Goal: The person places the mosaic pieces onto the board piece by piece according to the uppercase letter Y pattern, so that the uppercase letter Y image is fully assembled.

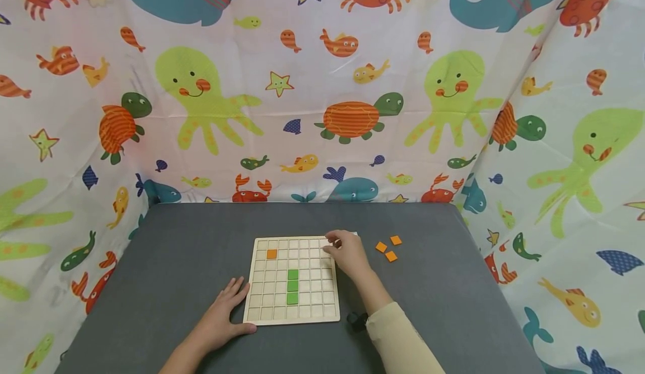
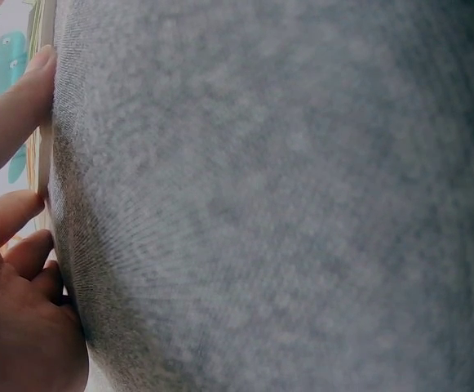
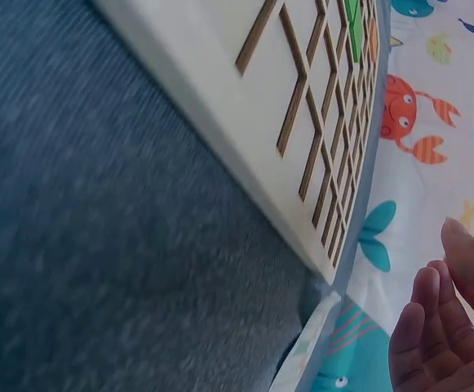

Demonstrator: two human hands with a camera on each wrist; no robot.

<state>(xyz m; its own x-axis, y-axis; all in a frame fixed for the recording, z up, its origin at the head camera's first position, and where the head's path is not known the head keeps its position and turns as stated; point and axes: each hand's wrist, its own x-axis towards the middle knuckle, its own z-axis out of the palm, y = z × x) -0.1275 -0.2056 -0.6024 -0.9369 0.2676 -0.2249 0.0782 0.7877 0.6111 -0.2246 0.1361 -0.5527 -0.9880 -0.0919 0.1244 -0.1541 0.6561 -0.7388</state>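
A pale wooden grid board (image 1: 274,308) lies on the grey table. Three green square tiles (image 1: 293,286) stand in a column in its cells, and an orange square tile (image 1: 271,254) sits in a cell toward the upper left. My left hand (image 1: 221,315) steadies the board's left side, its fingers spread along the edge and the thumb at the near left corner. Above the board's far right corner hovers my right hand (image 1: 347,253). Its fingers are loosely bent, with a gap between thumb and forefinger and no tile showing there in the right wrist view.
Three loose orange tiles (image 1: 391,256) lie right of the board. A white flat item (image 3: 306,347) pokes out by the board's far right corner, mostly behind the right hand. A small black object (image 1: 356,321) is near the right sleeve. A sea-animal curtain (image 1: 312,161) encloses the table.
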